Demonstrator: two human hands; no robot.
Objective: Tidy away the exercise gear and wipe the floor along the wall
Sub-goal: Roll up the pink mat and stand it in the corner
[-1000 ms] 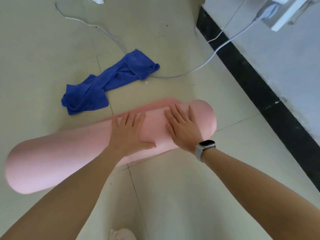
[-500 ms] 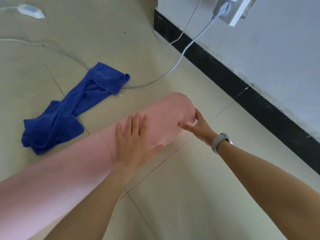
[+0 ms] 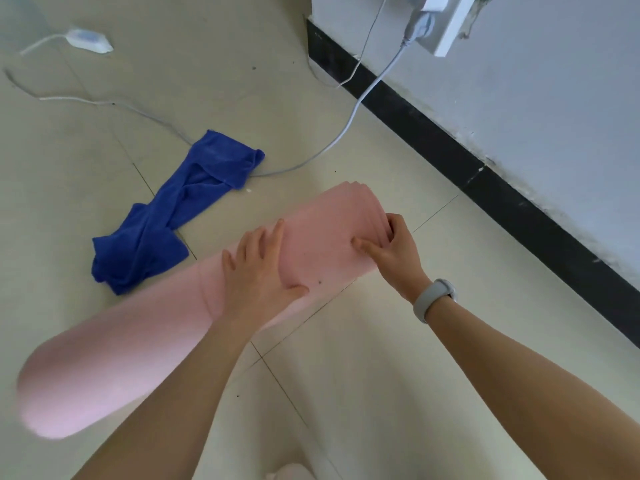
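Observation:
A rolled pink exercise mat (image 3: 145,337) lies slantwise on the pale tiled floor, from lower left to centre. My left hand (image 3: 259,271) rests flat on top of the roll, fingers spread. At the roll's right end my right hand (image 3: 391,251), a grey watch on its wrist, grips the layered edge with the thumb on top and the fingers curled over the end. A crumpled blue cloth (image 3: 173,209) lies on the floor just beyond the mat, apart from both hands.
A grey wall with a black skirting (image 3: 502,174) runs diagonally on the right. A white socket (image 3: 446,15) on it feeds a grey cable (image 3: 346,129) that trails across the floor under the cloth to a small white unit (image 3: 88,39).
My right hand has left the top of the roll and taken hold of its right end. The view has swung toward the wall, and the left hand stays on the mat.

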